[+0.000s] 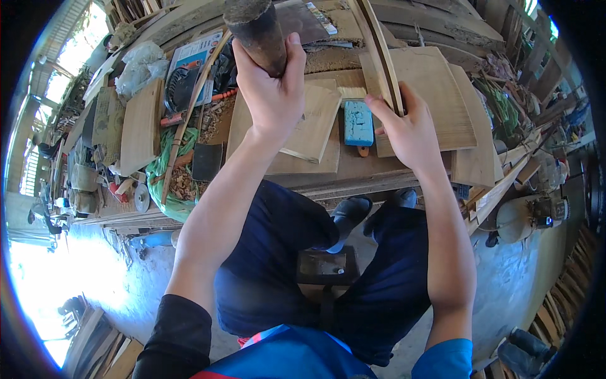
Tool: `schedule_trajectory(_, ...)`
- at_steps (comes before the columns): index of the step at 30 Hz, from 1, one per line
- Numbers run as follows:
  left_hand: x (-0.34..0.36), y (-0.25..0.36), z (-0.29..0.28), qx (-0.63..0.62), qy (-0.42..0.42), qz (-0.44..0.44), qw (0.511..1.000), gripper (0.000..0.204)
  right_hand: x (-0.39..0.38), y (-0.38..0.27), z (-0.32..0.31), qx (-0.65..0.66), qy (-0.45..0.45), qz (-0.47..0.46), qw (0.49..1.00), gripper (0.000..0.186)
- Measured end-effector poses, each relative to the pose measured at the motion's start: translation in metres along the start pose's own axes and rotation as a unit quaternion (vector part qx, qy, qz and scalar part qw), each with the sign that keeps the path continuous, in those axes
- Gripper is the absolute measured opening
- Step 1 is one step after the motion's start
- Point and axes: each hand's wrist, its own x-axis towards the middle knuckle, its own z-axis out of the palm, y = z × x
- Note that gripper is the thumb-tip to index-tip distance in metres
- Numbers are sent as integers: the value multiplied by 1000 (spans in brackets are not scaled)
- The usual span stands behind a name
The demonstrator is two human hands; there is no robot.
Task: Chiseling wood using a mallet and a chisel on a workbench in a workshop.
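Observation:
My left hand (273,104) is raised over the workbench, its fingers wrapped round a thick, dark, worn cylinder (255,35), which looks like wood. Gripped in my right hand (409,129) is a long, narrow wooden strip (379,50) with a dark line along its length; it runs up and away past the upper edge. Between the hands, a light blue block with a cracked surface (358,121) lies on the boards, and an orange handle (363,151) shows at its near end. Pale flat boards (322,120) lie below my left hand, with a larger wooden board (435,95) beside my right.
Wood shavings and a green plastic bag (167,189) are at the bench's left. Nearby lie a blue-and-white package (196,60), a clear plastic bag (142,66) and an upright board (141,126). My legs (271,265) are under the bench edge; a pale tank (517,221) stands right.

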Motion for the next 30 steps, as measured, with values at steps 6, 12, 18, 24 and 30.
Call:
schedule_trajectory(6,-3,3,6,1,10,-3,1000,28,-1,0,-2,-4,-1,1,1000,51)
schedule_trajectory(12,-8,5,9,-2,10,-32,999,33,-3,-11,-4,-22,-21,10,999,52)
schedule_trajectory(18,-9,11,10,-19,3,-51,999,31,-5,-7,-8,-77,8,-22,997,48)
schedule_trajectory(24,-6,18,7,28,-2,-28,999,32,-3,-10,-10,-37,3,-5,999,57)
schedule_trajectory(30,-4,19,13,28,4,-8,1000,31,0,-77,-49,-113,20,-75,991,64)
